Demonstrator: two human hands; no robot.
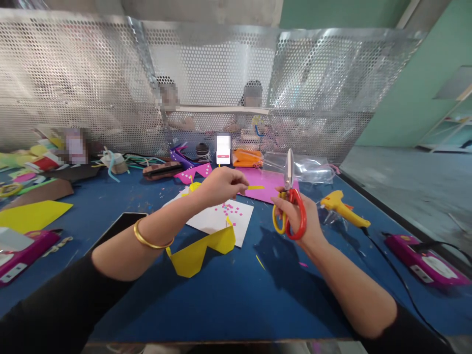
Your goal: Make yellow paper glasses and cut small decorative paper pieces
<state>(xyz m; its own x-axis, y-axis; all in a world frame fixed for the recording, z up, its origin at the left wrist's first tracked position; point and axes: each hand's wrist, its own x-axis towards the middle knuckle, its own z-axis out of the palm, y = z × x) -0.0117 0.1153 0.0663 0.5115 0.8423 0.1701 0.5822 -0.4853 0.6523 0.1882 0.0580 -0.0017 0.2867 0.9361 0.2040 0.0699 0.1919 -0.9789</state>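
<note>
My right hand [295, 216] grips red-and-yellow-handled scissors [288, 196], blades closed and pointing up. My left hand [221, 186], with a gold bangle on its wrist, pinches a thin yellow paper strip [255, 187] held level just left of the scissors. Below the hands lies a white sheet [217, 220] dotted with small pink paper squares, and a folded yellow paper piece [201, 248] stands at its near edge. A pink paper sheet [263, 189] lies behind the strip.
A yellow glue gun [341, 206] with a black cord lies right of the scissors. Clear plastic bags [309, 169], an orange packet [247, 158], a pink cut-out [193, 173] and paper scraps sit farther back. Magenta devices [427, 260] flank the blue table [236, 305]. People sit behind a perforated metal screen [206, 83].
</note>
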